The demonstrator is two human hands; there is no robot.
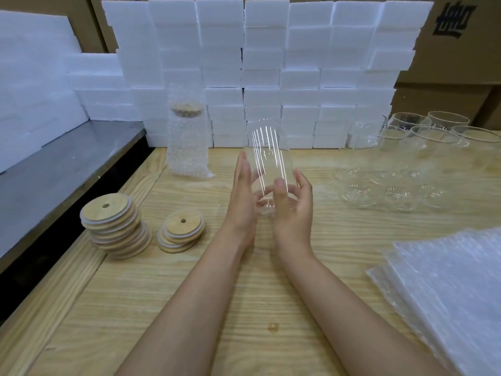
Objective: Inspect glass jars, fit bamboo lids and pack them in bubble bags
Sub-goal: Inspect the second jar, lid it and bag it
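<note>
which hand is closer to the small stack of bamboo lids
Left. The left hand presses the side of the glass jar that faces the small lid stack, just right of it; the right hand grips the jar's opposite side, farther away.

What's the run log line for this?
stage: inspection | left hand: flat on glass jar | right hand: grips it | bamboo lids: stacked left | bubble bags: right
</note>
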